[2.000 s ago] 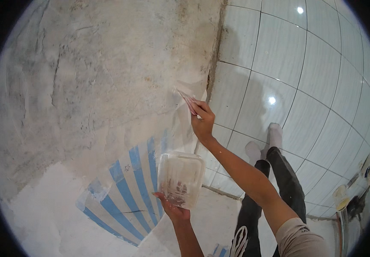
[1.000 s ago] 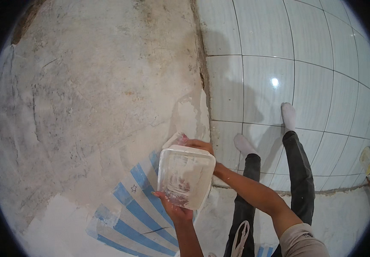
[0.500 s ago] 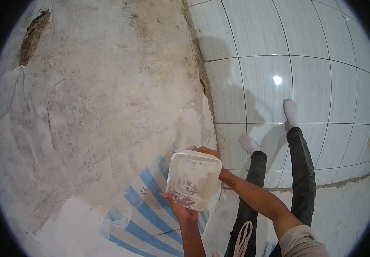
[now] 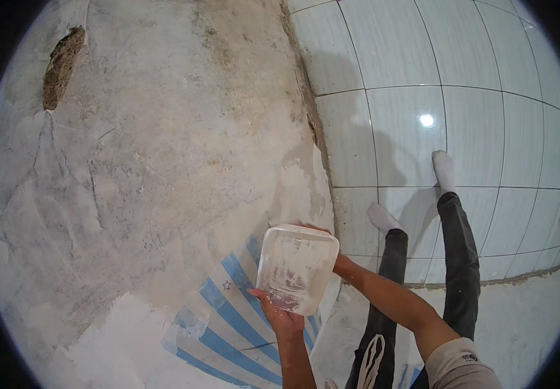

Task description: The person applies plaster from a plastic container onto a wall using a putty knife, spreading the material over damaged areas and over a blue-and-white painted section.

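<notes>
Before blue stripes [image 4: 226, 314], a tub [image 4: 298, 264] slants lengthwise up-rightward.

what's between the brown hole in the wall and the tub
In the head view, scuffed, stained plaster stretches from the brown hole towards the tub, with blue stripes close beside it.

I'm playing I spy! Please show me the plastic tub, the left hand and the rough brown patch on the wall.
Plastic tub [image 4: 297, 264]: head view, inside bottom.
Left hand [image 4: 282, 318]: head view, middle of the hand.
Rough brown patch [image 4: 63, 69]: head view, its middle.
</notes>
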`<state>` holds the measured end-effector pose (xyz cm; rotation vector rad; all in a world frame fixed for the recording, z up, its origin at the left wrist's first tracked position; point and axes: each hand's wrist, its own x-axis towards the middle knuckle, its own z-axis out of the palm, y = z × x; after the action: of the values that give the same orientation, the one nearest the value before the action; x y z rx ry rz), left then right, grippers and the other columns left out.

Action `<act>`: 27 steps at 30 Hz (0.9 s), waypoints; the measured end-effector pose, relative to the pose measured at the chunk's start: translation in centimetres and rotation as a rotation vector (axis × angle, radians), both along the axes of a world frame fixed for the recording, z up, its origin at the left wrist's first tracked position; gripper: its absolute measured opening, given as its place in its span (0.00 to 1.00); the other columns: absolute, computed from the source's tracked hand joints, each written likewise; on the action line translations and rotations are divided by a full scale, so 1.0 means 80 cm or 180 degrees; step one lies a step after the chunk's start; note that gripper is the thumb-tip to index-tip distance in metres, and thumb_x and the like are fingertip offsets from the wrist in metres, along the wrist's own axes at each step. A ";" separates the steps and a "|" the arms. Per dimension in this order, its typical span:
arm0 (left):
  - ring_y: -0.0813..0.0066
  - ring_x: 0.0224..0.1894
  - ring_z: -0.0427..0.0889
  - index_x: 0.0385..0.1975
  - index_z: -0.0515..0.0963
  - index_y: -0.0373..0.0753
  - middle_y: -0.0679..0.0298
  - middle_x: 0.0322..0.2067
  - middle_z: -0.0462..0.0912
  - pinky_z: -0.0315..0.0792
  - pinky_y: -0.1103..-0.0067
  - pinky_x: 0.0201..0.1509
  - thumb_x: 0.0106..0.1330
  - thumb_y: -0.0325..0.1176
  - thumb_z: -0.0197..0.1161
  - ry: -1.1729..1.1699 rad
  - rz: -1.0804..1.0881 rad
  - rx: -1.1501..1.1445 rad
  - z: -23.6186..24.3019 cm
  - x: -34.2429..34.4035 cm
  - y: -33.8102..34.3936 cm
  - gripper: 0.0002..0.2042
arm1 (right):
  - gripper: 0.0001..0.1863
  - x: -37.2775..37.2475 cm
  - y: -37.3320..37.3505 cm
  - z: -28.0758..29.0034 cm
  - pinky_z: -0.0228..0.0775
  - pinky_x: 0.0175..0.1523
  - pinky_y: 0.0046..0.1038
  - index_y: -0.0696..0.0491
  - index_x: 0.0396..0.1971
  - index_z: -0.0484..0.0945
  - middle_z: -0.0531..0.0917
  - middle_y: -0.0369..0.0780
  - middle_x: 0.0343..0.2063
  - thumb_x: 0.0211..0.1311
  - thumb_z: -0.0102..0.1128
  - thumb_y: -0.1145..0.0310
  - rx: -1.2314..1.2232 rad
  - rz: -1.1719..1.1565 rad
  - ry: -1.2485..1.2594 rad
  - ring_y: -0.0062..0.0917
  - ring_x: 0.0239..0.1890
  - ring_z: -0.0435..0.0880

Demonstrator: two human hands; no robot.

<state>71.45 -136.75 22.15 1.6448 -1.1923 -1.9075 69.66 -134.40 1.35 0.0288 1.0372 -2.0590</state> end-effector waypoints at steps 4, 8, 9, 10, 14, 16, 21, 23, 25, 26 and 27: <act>0.60 0.64 0.69 0.67 0.58 0.35 0.56 0.64 0.67 0.68 0.64 0.65 0.71 0.62 0.44 -0.0153 -0.0306 0.0041 -0.003 0.009 0.005 0.37 | 0.17 0.020 0.072 -0.002 0.74 0.50 0.28 0.53 0.49 0.81 0.86 0.43 0.43 0.59 0.62 0.70 0.0851 0.0193 0.0363 0.29 0.43 0.85; 0.60 0.56 0.78 0.61 0.64 0.30 0.54 0.56 0.75 0.74 0.65 0.59 0.69 0.58 0.53 -0.0164 0.0059 0.0088 -0.019 0.017 0.014 0.35 | 0.16 -0.023 0.100 -0.027 0.73 0.48 0.24 0.57 0.47 0.80 0.86 0.40 0.36 0.60 0.54 0.83 0.1573 -0.0751 0.0223 0.24 0.42 0.84; 0.59 0.55 0.78 0.61 0.64 0.30 0.53 0.56 0.75 0.75 0.65 0.58 0.69 0.57 0.52 -0.0222 0.0128 0.0047 -0.024 0.021 0.012 0.34 | 0.16 -0.051 0.110 -0.025 0.72 0.48 0.23 0.58 0.47 0.80 0.85 0.39 0.35 0.60 0.52 0.85 0.1652 -0.0884 0.0051 0.23 0.41 0.83; 0.59 0.55 0.78 0.61 0.64 0.30 0.53 0.56 0.75 0.75 0.65 0.58 0.69 0.57 0.52 -0.0211 0.0153 0.0050 -0.028 0.022 0.011 0.34 | 0.16 -0.078 0.125 -0.018 0.72 0.48 0.23 0.58 0.47 0.79 0.84 0.38 0.34 0.60 0.53 0.85 0.1555 -0.1105 -0.0202 0.21 0.40 0.82; 0.63 0.52 0.80 0.59 0.66 0.30 0.54 0.54 0.76 0.75 0.68 0.56 0.73 0.53 0.51 -0.0223 -0.0361 0.0032 -0.037 -0.029 0.020 0.30 | 0.15 -0.182 0.211 0.039 0.73 0.47 0.22 0.59 0.48 0.77 0.83 0.36 0.35 0.60 0.56 0.84 0.1692 -0.1535 -0.0091 0.17 0.38 0.80; 0.65 0.51 0.80 0.59 0.67 0.29 0.55 0.52 0.77 0.75 0.70 0.56 0.74 0.52 0.50 -0.0248 -0.0537 -0.0056 -0.038 -0.061 0.018 0.29 | 0.15 -0.229 0.248 0.094 0.74 0.47 0.23 0.56 0.45 0.79 0.84 0.37 0.38 0.58 0.60 0.83 0.1320 -0.1007 0.0226 0.19 0.40 0.83; 0.74 0.45 0.80 0.49 0.78 0.29 0.59 0.44 0.82 0.75 0.76 0.53 0.72 0.45 0.57 -0.0252 -0.1719 0.0155 -0.040 -0.128 0.025 0.21 | 0.16 -0.312 0.262 0.223 0.77 0.44 0.28 0.50 0.40 0.81 0.84 0.38 0.36 0.49 0.65 0.79 0.1305 0.1317 0.3063 0.27 0.39 0.85; 0.75 0.44 0.80 0.48 0.79 0.31 0.60 0.43 0.82 0.75 0.77 0.52 0.72 0.44 0.58 -0.0085 -0.1904 0.0272 -0.032 -0.165 0.044 0.20 | 0.13 -0.320 0.266 0.247 0.78 0.42 0.32 0.49 0.35 0.81 0.81 0.36 0.32 0.47 0.65 0.75 0.1666 0.1900 0.4170 0.29 0.36 0.84; 0.76 0.43 0.80 0.47 0.80 0.32 0.61 0.43 0.83 0.75 0.77 0.51 0.72 0.44 0.59 0.0031 -0.2090 0.0341 -0.027 -0.190 0.056 0.19 | 0.12 -0.320 0.268 0.252 0.78 0.41 0.31 0.49 0.35 0.80 0.81 0.35 0.34 0.48 0.64 0.73 0.1848 0.1946 0.4393 0.28 0.36 0.84; 0.77 0.42 0.80 0.47 0.81 0.32 0.61 0.42 0.83 0.75 0.78 0.50 0.72 0.44 0.58 -0.0104 -0.2259 0.0193 -0.026 -0.200 0.061 0.18 | 0.11 -0.320 0.270 0.253 0.78 0.41 0.31 0.49 0.35 0.80 0.82 0.35 0.35 0.49 0.63 0.72 0.2018 0.1981 0.4578 0.28 0.36 0.84; 0.78 0.42 0.80 0.47 0.81 0.33 0.62 0.42 0.83 0.76 0.78 0.49 0.72 0.44 0.58 -0.0237 -0.2410 0.0033 -0.023 -0.211 0.066 0.18 | 0.11 -0.324 0.275 0.255 0.78 0.41 0.31 0.49 0.35 0.80 0.82 0.35 0.35 0.49 0.63 0.72 0.2002 0.1984 0.4613 0.28 0.36 0.84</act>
<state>54.57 -131.48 20.33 1.3774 -2.0494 -2.2617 43.73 -112.38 21.78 -1.4215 2.0994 -0.8827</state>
